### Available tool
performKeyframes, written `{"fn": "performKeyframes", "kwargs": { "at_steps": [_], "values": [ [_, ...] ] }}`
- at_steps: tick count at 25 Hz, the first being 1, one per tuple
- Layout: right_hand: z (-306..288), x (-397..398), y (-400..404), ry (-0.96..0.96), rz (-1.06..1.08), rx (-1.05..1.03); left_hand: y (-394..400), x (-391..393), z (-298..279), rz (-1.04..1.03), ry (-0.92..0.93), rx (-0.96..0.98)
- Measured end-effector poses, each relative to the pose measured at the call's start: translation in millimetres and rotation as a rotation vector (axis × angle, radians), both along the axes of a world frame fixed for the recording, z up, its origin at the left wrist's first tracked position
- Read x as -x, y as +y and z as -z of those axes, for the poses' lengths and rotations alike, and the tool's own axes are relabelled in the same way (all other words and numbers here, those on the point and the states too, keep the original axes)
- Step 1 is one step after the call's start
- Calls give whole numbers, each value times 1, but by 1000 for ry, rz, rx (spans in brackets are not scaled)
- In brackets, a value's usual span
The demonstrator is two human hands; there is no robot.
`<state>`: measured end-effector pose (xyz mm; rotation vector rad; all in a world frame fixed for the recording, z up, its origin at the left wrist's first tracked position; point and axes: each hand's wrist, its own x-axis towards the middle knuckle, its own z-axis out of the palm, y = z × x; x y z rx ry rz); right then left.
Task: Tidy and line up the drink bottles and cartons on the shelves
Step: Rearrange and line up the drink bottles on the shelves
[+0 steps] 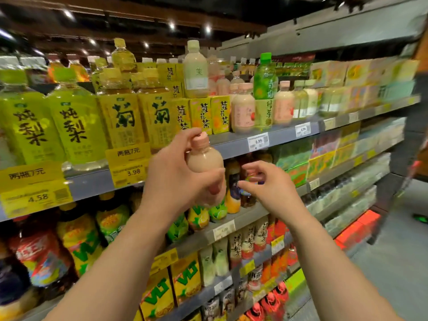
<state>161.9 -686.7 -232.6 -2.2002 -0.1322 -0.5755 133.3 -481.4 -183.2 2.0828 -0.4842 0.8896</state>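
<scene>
My left hand grips a small bottle of pink milky drink with a pink cap, held upright in front of the grey shelf edge. My right hand hovers just right of it, fingers apart and holding nothing. On the shelf above stand yellow chrysanthemum tea cartons, a matching pink bottle, a green tea bottle and another pink bottle. A pale bottle with a light cap stands on top of the cartons.
Large yellow pear-drink bottles fill the shelf's left end. Lower shelves hold lemon tea bottles, yellow cartons and small bottles. Stacked carton packs sit at the right. The aisle floor lies to the right.
</scene>
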Motion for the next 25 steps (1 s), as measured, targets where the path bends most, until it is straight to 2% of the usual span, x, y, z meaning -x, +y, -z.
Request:
{"fn": "performKeyframes", "kwargs": {
  "at_steps": [4,8,12,16,21,25],
  "values": [
    [-27,-35,-51,-86,-9,-55,-43,-30,-30,-27,-86,-7],
    [-79,-87,-109,-213,-22,-73,-91,-68,-55,-61,-124,-9],
    [-147,-150,-150,-348,-35,8,-136,-104,-78,-125,-158,0],
    [-200,-202,-157,-309,-156,165,-160,-126,-92,-202,-156,11],
    [-211,-241,-153,-197,-391,358,-177,-141,-96,-316,-154,5],
    [-204,-241,-160,-271,-466,264,-185,-144,-101,-362,-125,-38]
  ]
}}
